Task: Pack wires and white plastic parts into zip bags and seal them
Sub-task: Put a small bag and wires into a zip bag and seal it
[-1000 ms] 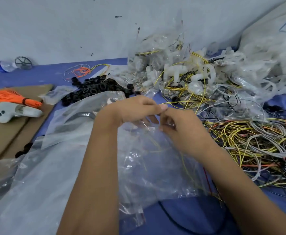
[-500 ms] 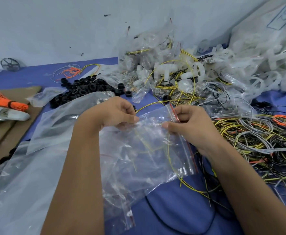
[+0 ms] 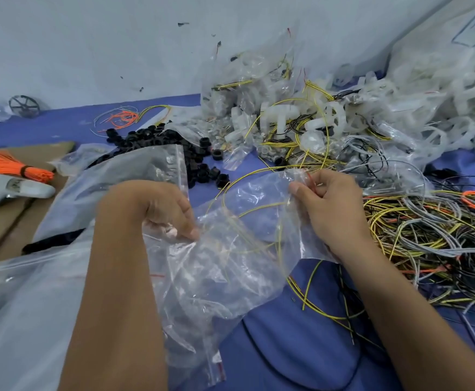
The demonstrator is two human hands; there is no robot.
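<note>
Between the two hands, a clear zip bag (image 3: 239,230) is stretched flat over the blue mat, its long axis running from about 8 o'clock to 2 o'clock. The left hand (image 3: 165,213) grips its lower-left part with curled fingers, and the right hand (image 3: 326,210) pinches the red-lined zip end at upper right. Loose wires (image 3: 428,238) lie at 3 o'clock, just beside the right hand and nearer to it; the white plastic parts (image 3: 281,119) sit farther off at 12 o'clock.

We found the zip bag (image 3: 230,235) between our hands, wires (image 3: 428,238) to its right, white plastic parts (image 3: 281,117) behind it.
</note>
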